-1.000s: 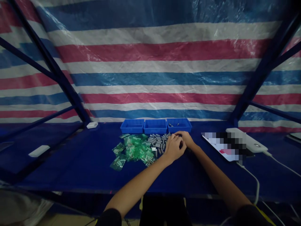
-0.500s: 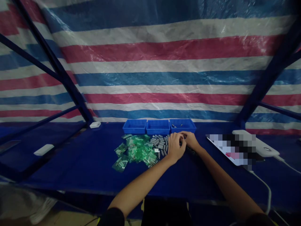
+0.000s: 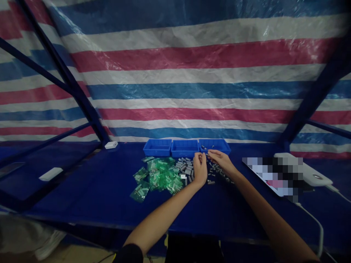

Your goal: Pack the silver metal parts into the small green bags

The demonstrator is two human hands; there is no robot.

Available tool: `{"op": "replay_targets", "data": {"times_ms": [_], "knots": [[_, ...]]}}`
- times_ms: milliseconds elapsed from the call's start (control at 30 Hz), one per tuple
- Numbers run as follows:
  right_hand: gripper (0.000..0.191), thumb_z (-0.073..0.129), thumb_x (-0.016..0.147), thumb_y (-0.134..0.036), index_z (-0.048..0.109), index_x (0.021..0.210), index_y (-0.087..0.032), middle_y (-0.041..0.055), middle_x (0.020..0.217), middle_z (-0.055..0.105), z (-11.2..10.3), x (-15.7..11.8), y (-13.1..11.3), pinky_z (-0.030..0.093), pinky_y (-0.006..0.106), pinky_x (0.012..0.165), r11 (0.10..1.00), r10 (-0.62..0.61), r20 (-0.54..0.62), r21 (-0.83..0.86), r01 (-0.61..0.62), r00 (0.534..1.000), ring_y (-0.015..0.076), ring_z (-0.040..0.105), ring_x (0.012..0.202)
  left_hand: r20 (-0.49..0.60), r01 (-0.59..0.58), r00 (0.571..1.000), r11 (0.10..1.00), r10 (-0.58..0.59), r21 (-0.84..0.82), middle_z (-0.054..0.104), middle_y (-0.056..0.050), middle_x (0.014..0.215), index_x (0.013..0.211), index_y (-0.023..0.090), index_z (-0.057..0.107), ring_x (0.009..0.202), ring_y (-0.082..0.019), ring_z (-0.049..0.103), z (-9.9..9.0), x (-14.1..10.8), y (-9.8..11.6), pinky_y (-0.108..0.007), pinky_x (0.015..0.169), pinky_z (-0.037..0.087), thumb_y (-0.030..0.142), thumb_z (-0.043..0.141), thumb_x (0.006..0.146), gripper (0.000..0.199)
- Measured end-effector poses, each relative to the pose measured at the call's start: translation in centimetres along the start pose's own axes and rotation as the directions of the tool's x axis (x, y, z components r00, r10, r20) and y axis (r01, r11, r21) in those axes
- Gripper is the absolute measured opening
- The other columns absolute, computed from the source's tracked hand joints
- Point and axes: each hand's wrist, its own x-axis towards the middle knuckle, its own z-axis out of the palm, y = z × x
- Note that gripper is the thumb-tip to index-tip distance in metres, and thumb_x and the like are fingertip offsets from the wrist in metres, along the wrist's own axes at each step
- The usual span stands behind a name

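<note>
My left hand (image 3: 200, 168) has its fingers curled together over the right edge of a pile of grey metal cylinders (image 3: 187, 166); what they hold is too small to name. Close by on the right, my right hand (image 3: 219, 159) pinches something tiny near the left fingertips, in front of the right blue bin (image 3: 223, 147). Small dark screws or pins (image 3: 219, 171) lie under and beside my right hand. Left of the cylinders is a heap of green plastic bags (image 3: 163, 175) with metal pieces inside.
A middle blue bin (image 3: 185, 148) and a left blue bin (image 3: 157, 148) stand at the back. White boxes (image 3: 51, 174) (image 3: 111, 145) lie left. A tablet-like device (image 3: 263, 175) and white power bank (image 3: 304, 170) with cables lie right.
My hands have come apart a little, the left one moving slightly left. More of the small dark parts now shows between and below them. The view has shifted slightly.
</note>
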Motion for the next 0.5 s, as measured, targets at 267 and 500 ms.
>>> {"op": "replay_targets", "data": {"times_ms": [267,500], "knots": [[0.046,0.075,0.057,-0.041,0.066,0.096,-0.019,0.0048,0.088,0.071,0.7,-0.8,-0.6,0.052,0.026,0.072,0.995,0.042,0.103,0.084,-0.05,0.994,0.0153,0.066,0.078,0.055,-0.072,0.996,0.996,0.069,0.06,0.053,0.0,0.077,0.08,0.02,0.046,0.077,-0.013,0.051,0.0,0.1,-0.2,-0.027,0.076,0.041,0.037,0.033,0.091,0.024],[0.043,0.077,0.053,-0.041,0.068,0.087,-0.017,0.0035,0.081,0.07,0.7,-0.9,-1.3,0.05,0.025,0.07,0.994,0.054,0.021,0.097,-0.056,0.998,0.0128,0.063,0.071,0.103,-0.138,0.987,0.983,0.126,0.123,0.05,0.0,0.074,0.073,0.02,0.044,0.077,-0.013,0.049,0.0,0.2,-0.1,-0.026,0.075,0.04,0.032,0.033,0.092,0.025]]}}
